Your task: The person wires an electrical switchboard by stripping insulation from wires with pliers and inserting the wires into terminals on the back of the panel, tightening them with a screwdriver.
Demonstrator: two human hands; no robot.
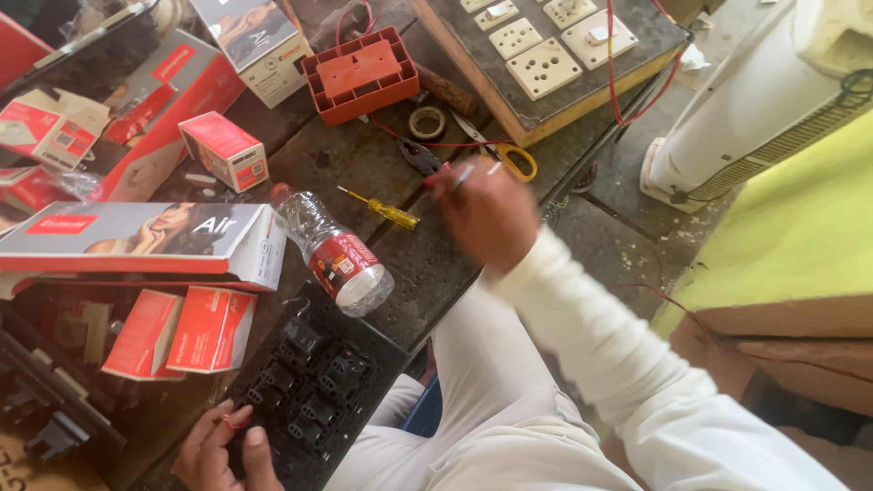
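My right hand [486, 214], in a long white sleeve, reaches over the dark worktable and pinches a thin white and red piece [462, 175]; motion blur hides what it is. Just beyond it lie dark pliers [418, 156], yellow-handled scissors [515, 161] and a yellow screwdriver [386, 211]. At the lower left, my left hand [223, 450] grips the near edge of a black panel of switch modules [314, 382] resting on my lap. A short red wire [233, 421] sits between its fingers.
A plastic bottle [336, 259] lies on its side by a long grey and red carton [136, 236]. Small red boxes [223, 150], an orange back box [361, 73], a tape roll [426, 121] and a wooden socket board [546, 64] crowd the table. A white appliance [755, 100] stands at the right.
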